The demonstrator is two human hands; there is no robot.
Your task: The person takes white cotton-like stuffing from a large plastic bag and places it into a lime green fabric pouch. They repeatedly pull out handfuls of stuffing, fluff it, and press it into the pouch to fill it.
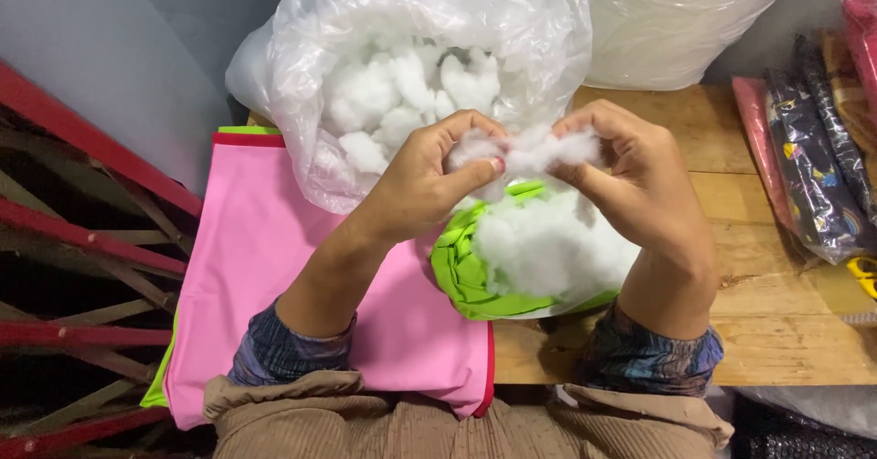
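**Two hands pulling apart a tuft of white stuffing above a half-filled green cover**

You are looking down at your own two hands, held close together over a wooden bench (786, 331). Your left hand (425, 180) and right hand (639, 180) each pinch one end of a small tuft of white fibre stuffing (534, 151), thumbs pressed against curled fingers, so the tuft stretches between them.

Directly beneath the hands lies a bright green fabric cover (457, 272), its mouth open toward you. A mound of stuffing (548, 249) already bulges out of it, so the cover looks partly filled, though how deep the fill goes inside is hidden.

Behind the hands stands a large clear plastic bag (301, 75), open at the top and holding many more white clumps. Plenty of loose stuffing remains there.

To your left, flat pink fabric (265, 267) is stacked on the bench, with red and lime green edges showing beneath it. These pieces look flat and unfilled.

At the far right lie dark patterned fabrics (813, 167). A second, pale bag (676, 21) sits at the back.
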